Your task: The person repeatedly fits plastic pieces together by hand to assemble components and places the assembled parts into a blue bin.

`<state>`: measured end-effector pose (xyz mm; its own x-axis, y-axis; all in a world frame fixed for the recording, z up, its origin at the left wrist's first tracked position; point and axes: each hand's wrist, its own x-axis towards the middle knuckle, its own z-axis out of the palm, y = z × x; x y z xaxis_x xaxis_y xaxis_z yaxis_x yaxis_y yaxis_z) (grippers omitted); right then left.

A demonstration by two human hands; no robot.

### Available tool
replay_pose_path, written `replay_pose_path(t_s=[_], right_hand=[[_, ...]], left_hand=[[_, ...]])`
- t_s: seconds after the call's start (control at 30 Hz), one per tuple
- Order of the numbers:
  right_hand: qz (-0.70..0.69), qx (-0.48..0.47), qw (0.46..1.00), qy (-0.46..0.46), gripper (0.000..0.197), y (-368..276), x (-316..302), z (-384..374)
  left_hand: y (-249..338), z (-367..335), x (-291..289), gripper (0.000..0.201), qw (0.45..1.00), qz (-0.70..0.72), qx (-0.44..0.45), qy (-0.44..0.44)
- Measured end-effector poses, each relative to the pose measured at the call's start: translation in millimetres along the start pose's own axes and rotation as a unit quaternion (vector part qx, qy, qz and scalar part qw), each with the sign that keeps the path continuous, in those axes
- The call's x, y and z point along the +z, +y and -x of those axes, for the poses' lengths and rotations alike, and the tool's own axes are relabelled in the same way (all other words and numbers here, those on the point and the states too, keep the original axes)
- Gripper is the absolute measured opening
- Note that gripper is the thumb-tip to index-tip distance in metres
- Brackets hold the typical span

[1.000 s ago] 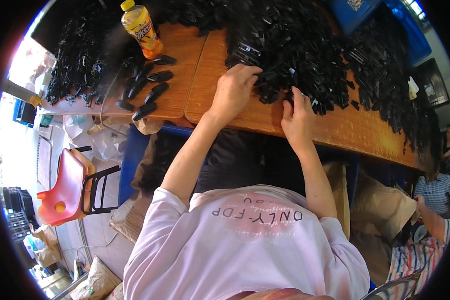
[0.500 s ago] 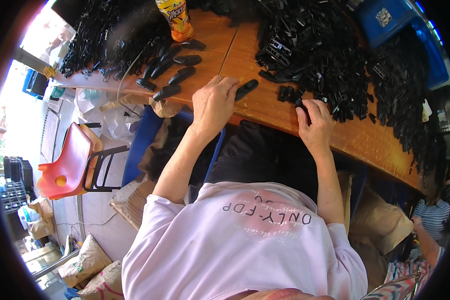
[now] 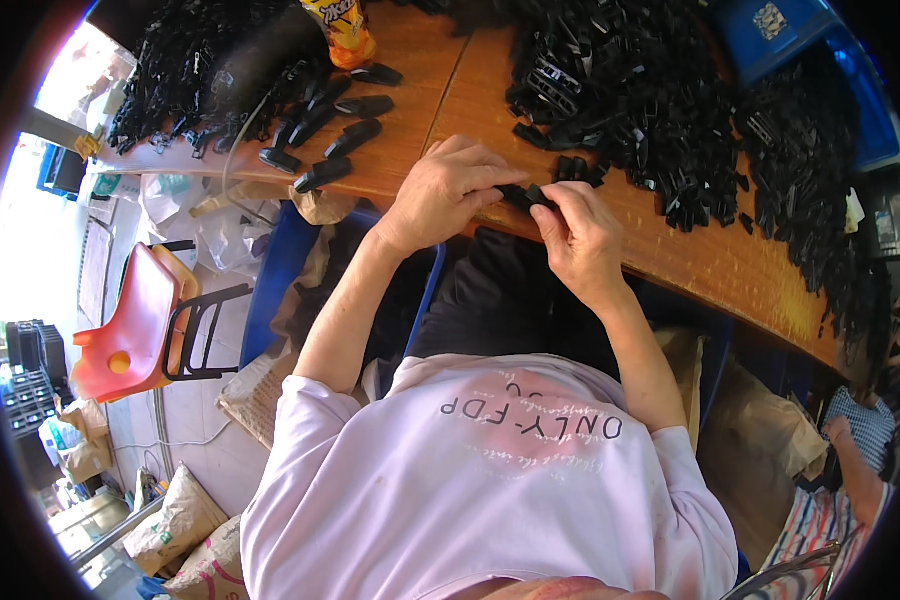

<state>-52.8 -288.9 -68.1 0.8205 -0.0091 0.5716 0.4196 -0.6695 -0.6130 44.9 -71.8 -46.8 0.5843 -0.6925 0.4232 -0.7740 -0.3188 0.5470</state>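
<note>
Close to the table's front edge, my left hand pinches an elongated black plastic part between thumb and fingers. My right hand meets it from the other side, its thumb and fingertips closed on a small black plastic piece. The two pieces touch or nearly touch; the fingers cover parts of both. A few more small black pieces lie just beyond my right hand. To the left of my left hand, several elongated black parts are spread on the wooden table.
A big heap of black plastic parts covers the table's right side; another black heap lies at the far left. A yellow-and-orange bottle stands between them. Blue bins sit at the far right. A pink chair stands left.
My right hand has moved left from beside the small pieces, carrying one to the part in my left hand. The hands are now close together.
</note>
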Motion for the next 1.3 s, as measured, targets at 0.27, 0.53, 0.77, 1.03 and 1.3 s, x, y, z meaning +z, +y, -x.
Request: replay_pose_path(t_s=[0.27, 0.53, 0.77, 1.03, 1.3], right_hand=[[0.046, -0.067, 0.996, -0.024, 0.022, 0, -7, -3], [0.028, -0.094, 0.993, -0.066, 0.023, 6, 2, -12], [0.009, -0.093, 0.996, 0.005, 0.025, 5, -3, 7], [0.042, -0.085, 0.995, -0.045, 0.025, 4, -11, 5], [0.001, -0.118, 0.993, -0.027, 0.026, 6, 25, -27]], left_hand=[[-3, 1, 2, 0.041, 0.999, 0.019, -0.016, 0.034], [1, 2, 4, 0.044, 0.993, 0.1, -0.062, 0.021], [4, 2, 0, 0.047, 0.995, 0.069, -0.064, 0.014], [-2, 1, 3, 0.046, 0.995, 0.083, -0.055, 0.02], [2, 11, -4, 0.043, 0.992, 0.086, -0.076, 0.054]])
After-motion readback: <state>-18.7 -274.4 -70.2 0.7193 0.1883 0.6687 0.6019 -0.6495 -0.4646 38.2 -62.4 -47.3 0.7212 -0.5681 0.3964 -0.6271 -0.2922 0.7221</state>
